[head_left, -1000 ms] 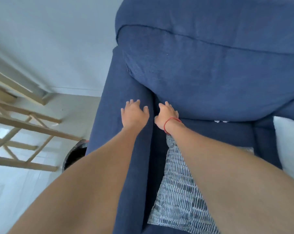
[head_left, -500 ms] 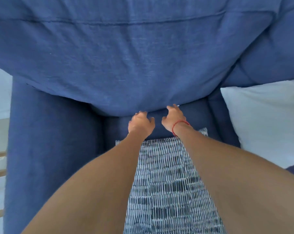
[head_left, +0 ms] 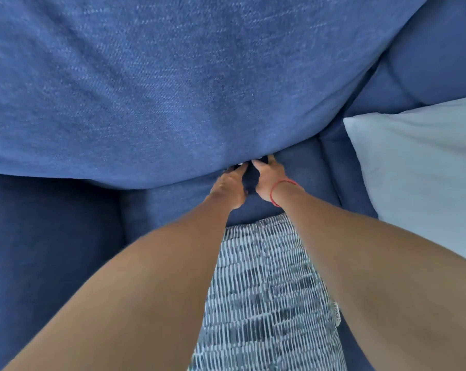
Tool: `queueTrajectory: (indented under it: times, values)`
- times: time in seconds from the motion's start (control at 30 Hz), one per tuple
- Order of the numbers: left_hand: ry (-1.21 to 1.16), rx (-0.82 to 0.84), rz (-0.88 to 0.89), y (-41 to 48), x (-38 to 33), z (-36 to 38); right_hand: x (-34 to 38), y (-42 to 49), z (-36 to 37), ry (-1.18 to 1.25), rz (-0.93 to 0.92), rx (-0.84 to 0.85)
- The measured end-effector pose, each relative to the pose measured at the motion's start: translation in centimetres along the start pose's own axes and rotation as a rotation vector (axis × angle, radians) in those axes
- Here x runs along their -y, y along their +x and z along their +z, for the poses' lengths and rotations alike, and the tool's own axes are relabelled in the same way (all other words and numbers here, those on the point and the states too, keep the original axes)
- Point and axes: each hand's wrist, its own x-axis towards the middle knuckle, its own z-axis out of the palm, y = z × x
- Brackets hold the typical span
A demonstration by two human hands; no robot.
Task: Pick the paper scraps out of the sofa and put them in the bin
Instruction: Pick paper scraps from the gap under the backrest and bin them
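Observation:
I look down on a dark blue sofa (head_left: pixel 66 263). Its big back cushion (head_left: pixel 173 76) fills the top of the view. My left hand (head_left: pixel 230 187) and my right hand (head_left: pixel 269 178), which has a red string at the wrist, reach side by side into the dark gap under the back cushion's lower edge. The fingertips of both hands are hidden in the gap. A tiny white speck, maybe a paper scrap (head_left: pixel 240 164), shows at the tips of my left hand. Whether either hand holds anything I cannot tell. No bin is in view.
A blue-and-white patterned cushion (head_left: pixel 266 290) lies on the seat between my forearms. A white pillow (head_left: pixel 427 170) rests on the seat at the right. The sofa's armrest (head_left: pixel 39 250) runs along the left.
My view has swung right from the armrest and floor, then closer to the back cushion. Both hands have gone from the seat's left corner to the gap under the cushion, fingers pushed in.

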Motion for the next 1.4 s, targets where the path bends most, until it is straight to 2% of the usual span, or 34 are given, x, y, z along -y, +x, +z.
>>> queueTrajectory:
  times: [0.2,0.5,0.93,1.1,1.4]
  values:
    - [0.056,0.024,-0.035,1.2,-0.7,-0.1,0.2,1.3,-0.2,-0.057,0.007,-0.003]
    - [0.184,-0.047,-0.021,1.0,-0.7,-0.8,-0.4,1.6,-1.2,-0.156,-0.033,-0.059]
    - [-0.356,-0.358,-0.169,-6.8,2.8,-0.4,0.9,-4.6,-0.5,0.15,-0.013,-0.356]
    - [-0.408,-0.453,-0.136,-11.3,4.2,-1.4,4.3,-8.3,-0.2,0.161,-0.12,-0.406]
    - [-0.412,-0.578,-0.152,-20.7,10.7,-4.3,12.4,-15.1,4.6,0.095,-0.228,-0.341]
